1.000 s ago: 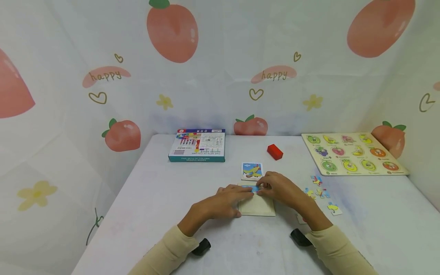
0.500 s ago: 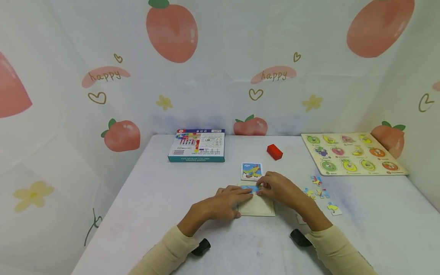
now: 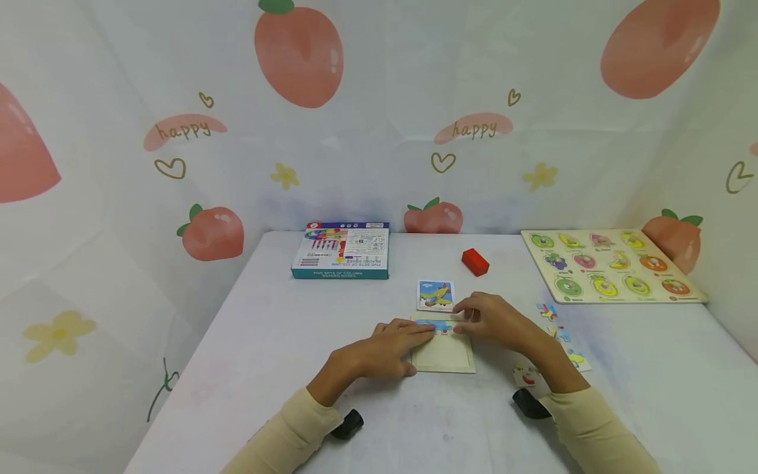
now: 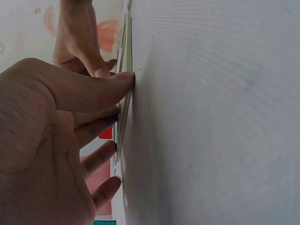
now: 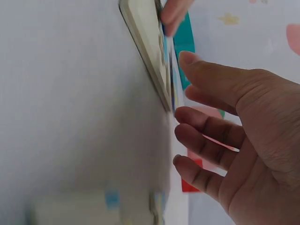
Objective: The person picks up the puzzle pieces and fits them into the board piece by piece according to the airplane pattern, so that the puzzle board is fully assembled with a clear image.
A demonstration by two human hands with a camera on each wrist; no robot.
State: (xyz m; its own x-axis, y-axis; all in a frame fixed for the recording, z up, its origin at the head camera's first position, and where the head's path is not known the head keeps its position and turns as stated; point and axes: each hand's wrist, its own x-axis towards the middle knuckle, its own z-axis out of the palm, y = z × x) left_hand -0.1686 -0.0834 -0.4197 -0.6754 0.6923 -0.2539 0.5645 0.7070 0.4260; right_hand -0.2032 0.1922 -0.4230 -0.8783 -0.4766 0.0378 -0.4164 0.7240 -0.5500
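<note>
In the head view a small cream puzzle board [image 3: 443, 359] lies on the white table, with blue jigsaw pieces [image 3: 443, 323] along its far edge. My left hand [image 3: 385, 352] rests at its left side, fingers stretched over the pieces. In the left wrist view that thumb [image 4: 123, 76] touches the board's edge. My right hand [image 3: 497, 322] hovers at the board's far right corner, thumb and fingers apart and holding nothing; the right wrist view shows its fingers [image 5: 206, 126] spread beside the board. Beyond the board lies a square airplane picture card [image 3: 435, 295].
Several loose jigsaw pieces [image 3: 547, 312] lie to the right, partly behind the right forearm; one piece [image 3: 524, 377] is nearer the front. A red block [image 3: 476, 262], a flat toy box [image 3: 340, 251] and a fruit peg board [image 3: 610, 266] stand farther back.
My right thumb and fingers have let go of the blue jigsaw piece and spread apart. That hand has moved slightly right. My left hand has stayed in place.
</note>
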